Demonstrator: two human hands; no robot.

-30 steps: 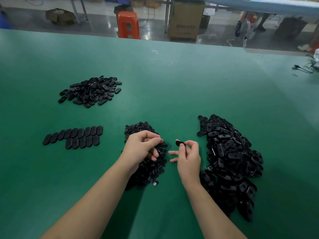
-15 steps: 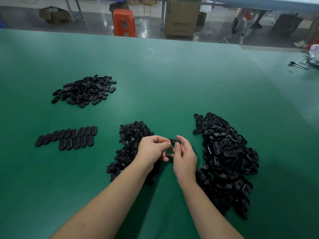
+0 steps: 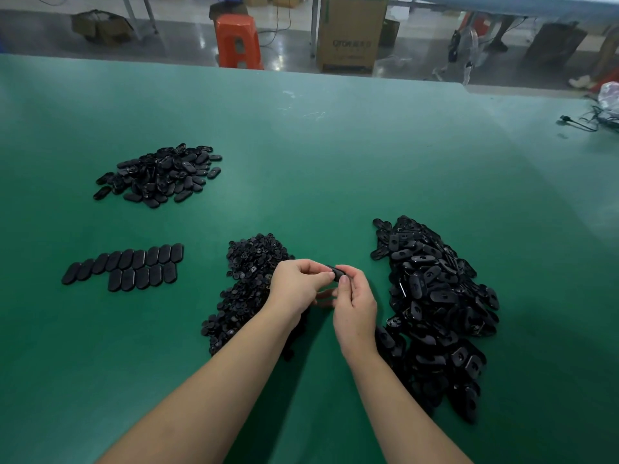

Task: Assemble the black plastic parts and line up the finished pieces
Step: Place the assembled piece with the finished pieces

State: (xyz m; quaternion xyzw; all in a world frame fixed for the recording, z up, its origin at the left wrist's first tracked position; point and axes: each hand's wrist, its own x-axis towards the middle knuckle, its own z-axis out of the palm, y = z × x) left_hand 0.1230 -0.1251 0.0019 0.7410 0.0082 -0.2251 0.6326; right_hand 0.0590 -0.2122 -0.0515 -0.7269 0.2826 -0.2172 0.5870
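Note:
My left hand (image 3: pixel 296 286) and my right hand (image 3: pixel 355 303) meet just above the green table (image 3: pixel 335 162), both pinching one small black oval part (image 3: pixel 338 272) between their fingertips. Under my left hand lies a pile of small black round inserts (image 3: pixel 244 289). To the right of my right hand is a big heap of black oval shells (image 3: pixel 435 303). Two neat rows of finished black oval pieces (image 3: pixel 127 267) lie flat at the left. Whether an insert sits inside the held part is hidden by my fingers.
A further loose heap of black oval pieces (image 3: pixel 160 175) lies at the far left. Beyond the table's far edge stand an orange stool (image 3: pixel 238 41) and a cardboard box (image 3: pixel 350 35). A black cable (image 3: pixel 582 122) lies at the far right.
My left hand rose off the insert pile and moved right to meet my right hand. Both hands now pinch the oval part that only my right hand held before.

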